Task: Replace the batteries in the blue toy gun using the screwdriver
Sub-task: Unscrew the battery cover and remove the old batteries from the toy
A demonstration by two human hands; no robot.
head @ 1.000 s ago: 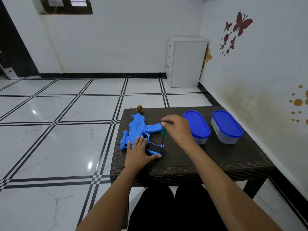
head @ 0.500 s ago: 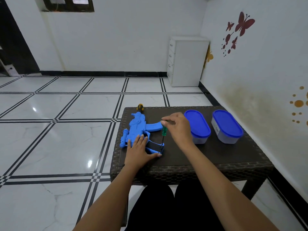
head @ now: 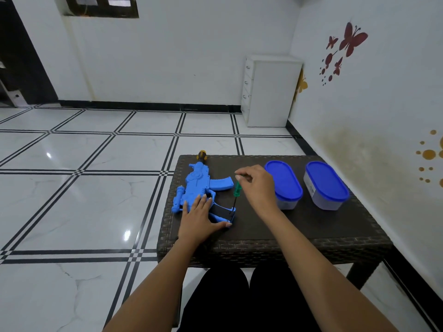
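The blue toy gun (head: 200,186) lies flat on the left part of the dark woven table (head: 299,232), its orange-tipped muzzle pointing away from me. My left hand (head: 200,218) presses flat on the gun's near end, fingers spread. A screwdriver (head: 236,194) with a green handle stands almost upright, its tip on the gun's stock near the dark open section. My right hand (head: 257,186) pinches the top of that handle with its fingertips.
Two clear tubs with blue lids stand on the table's right half, one (head: 284,184) beside my right hand and one (head: 326,184) nearer the wall. A white drawer cabinet (head: 272,91) stands in the far corner. Tiled floor lies left of the table.
My right hand's fingers have shifted on the screwdriver handle, opening slightly at the top. The left hand and the gun stay where they were.
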